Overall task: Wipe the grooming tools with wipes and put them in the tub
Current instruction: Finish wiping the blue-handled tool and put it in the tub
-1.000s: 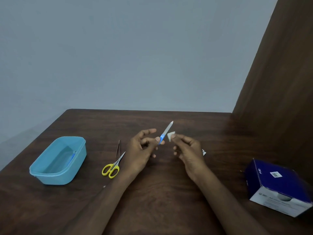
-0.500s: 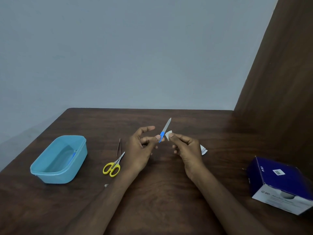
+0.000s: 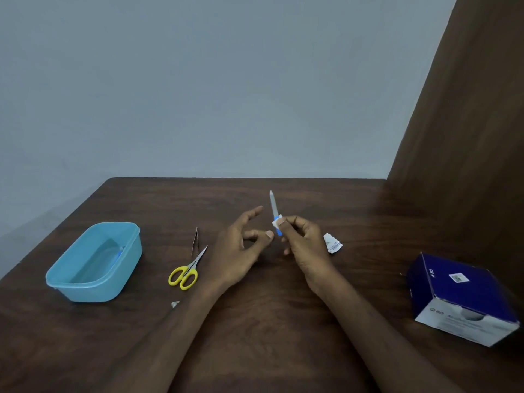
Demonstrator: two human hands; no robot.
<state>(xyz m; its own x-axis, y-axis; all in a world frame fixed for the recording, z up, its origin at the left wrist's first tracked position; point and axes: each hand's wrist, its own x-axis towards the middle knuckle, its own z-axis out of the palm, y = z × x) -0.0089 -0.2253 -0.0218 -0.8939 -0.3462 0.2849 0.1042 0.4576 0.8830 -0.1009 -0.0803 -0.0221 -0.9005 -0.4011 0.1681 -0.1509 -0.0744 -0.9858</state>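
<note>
Dark wood grain fills the bench [image 3: 255,336], which runs back to a plain grey-blue wall with a brown panel at the right. Nearest, both bare forearms reach in from the bottom edge. At the right a blue and white box [image 3: 465,299] lies on its side, and a tiny scrap [image 3: 175,304] sits beside the left forearm. Left of it stands the light blue tub [image 3: 71,282], with a blue item [image 3: 119,254] lying inside against its right wall. Yellow-handled scissors [image 3: 187,272] lie between tub and hands, thin tweezers [image 3: 195,241] just behind their blades. The left hand [image 3: 238,248] hovers with fingers loosely spread and empty, its thumb tip close to the file's blue handle. The right hand [image 3: 303,245] pinches the nail file [image 3: 275,212] through a small white wipe [image 3: 276,221] wrapped where blade meets handle; the file stands nearly upright, tip away from the person. A torn wipe wrapper [image 3: 332,243] lies just behind that hand.
</note>
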